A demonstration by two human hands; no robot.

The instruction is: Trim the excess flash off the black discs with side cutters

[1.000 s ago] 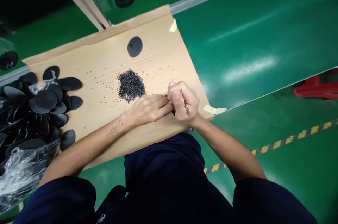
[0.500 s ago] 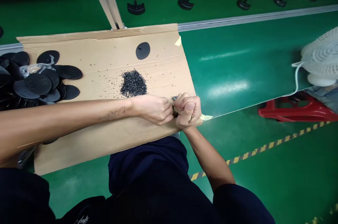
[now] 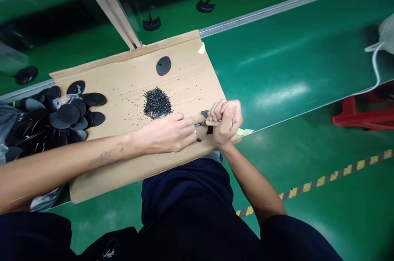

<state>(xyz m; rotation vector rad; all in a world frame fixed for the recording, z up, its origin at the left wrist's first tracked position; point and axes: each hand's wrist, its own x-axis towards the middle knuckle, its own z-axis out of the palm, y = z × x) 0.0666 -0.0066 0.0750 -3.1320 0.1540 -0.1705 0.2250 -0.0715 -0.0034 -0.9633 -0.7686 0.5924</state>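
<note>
My right hand [image 3: 226, 120] is closed in a fist round a small tool [image 3: 203, 121] whose dark tip points left. My left hand [image 3: 170, 133] lies beside it with fingers curled, pinching a small dark piece [image 3: 198, 139] near the tool's tip. Both hands rest on a sheet of cardboard [image 3: 123, 84] taped to the green bench. A small heap of black scraps [image 3: 156, 103] lies just beyond my left hand. A single black disc [image 3: 163, 65] sits near the cardboard's far edge.
A heap of black discs [image 3: 61, 115] in clear plastic wrap fills the left end. Behind a metal rail [image 3: 277, 6], a green belt carries black parts [image 3: 205, 5]. A slanted metal post [image 3: 106, 2] rises at the back. A red stool [image 3: 363, 115] stands on the right.
My hands have drawn slightly apart; the tool's tip and a small dark piece now show between them. The view has swung left, and the white fan has left the frame.
</note>
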